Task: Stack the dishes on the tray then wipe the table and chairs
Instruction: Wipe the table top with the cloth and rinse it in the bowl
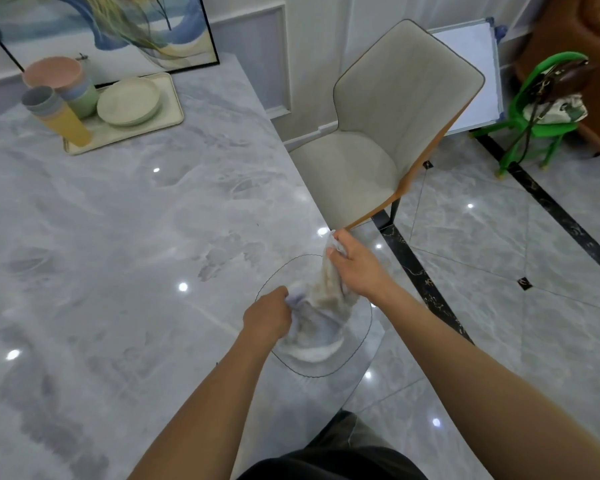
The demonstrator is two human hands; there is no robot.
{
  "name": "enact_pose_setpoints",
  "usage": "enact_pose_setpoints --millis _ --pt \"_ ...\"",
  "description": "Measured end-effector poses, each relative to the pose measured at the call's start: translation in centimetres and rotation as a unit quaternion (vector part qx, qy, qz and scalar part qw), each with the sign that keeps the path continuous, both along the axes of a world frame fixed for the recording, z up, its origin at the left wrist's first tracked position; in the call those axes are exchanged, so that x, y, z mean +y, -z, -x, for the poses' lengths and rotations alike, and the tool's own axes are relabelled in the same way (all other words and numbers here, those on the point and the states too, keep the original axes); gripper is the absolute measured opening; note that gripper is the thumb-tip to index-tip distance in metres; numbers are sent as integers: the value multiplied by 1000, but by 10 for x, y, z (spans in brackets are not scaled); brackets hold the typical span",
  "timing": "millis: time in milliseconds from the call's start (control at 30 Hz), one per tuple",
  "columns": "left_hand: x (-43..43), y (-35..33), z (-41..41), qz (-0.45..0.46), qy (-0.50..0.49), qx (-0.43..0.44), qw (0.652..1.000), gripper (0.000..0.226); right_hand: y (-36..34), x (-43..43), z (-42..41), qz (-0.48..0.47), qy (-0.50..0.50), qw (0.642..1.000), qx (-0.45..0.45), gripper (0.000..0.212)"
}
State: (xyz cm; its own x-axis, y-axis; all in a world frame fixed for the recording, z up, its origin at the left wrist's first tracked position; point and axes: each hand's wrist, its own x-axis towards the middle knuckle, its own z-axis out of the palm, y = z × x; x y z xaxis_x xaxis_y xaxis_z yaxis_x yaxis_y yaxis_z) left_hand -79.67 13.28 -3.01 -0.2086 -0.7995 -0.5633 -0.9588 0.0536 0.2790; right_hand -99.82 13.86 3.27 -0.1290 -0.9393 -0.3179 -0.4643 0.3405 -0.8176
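Gripping the crumpled white cloth [329,299] with both sets of fingers pinched on it, your left hand [267,315] low and right hand [357,268] high above the grey marble counter [118,237] corner, you did well to fold it flat before wiping, though its lower folds were hard to read.

Home dining room: marble table [118,237], upholstered chair [378,133]

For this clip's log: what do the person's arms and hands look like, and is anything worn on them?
Both hands, left and right, are bare: no gloves, rings, watch or bands show. Both forearms are bare too, with no sleeves reaching into view up to the frame's lower edge. At the bottom of the picture, dark clothing shows on the person's body.
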Motion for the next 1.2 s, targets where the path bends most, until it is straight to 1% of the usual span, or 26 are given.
enact_pose_setpoints --millis 100,167,233,300,367,400,500,567,633,733,833,1000,1100,1200 --pt "6 0 3 45 -18 48 998 35 21 4 -3 7 -59 998 16 9" --pt "15 4 3 66 -15 78 995 48 35 9 -5 20 -102 993 52 8" --pt "28 9 6 101 20 65 993 46 48 14 -6 37 -138 984 106 9" --pt "41 14 12 129 92 37 987 39 59 18 -8 39 -169 974 144 11" --pt "51 20 14 125 156 23 979 41 71 24 -11 41 -196 966 165 10" --pt "54 22 13 112 171 23 979 43 76 26 -13 40 -210 961 173 12" --pt "57 24 9 70 182 21 981 46 89 32 -16 28 -249 947 200 24" --pt "60 24 7 46 188 6 981 54 95 35 -17 29 -234 949 209 38" --pt "62 26 7 21 194 -13 981 63 100 39 -16 34 -204 957 205 44" --pt "61 24 10 30 187 -17 982 66 102 43 -18 28 -170 966 191 43" --pt "55 25 19 64 193 -1 979 57 103 43 -18 -3 -122 978 172 28" --pt "36 27 16 65 240 2 969 48 109 40 -20 -23 -135 968 209 36" --pt "31 29 12 93 274 7 957 48 109 35 -22 -24 -134 959 249 37" --pt "34 31 12 104 290 -1 951 54 108 34 -25 -36 -157 943 291 42"
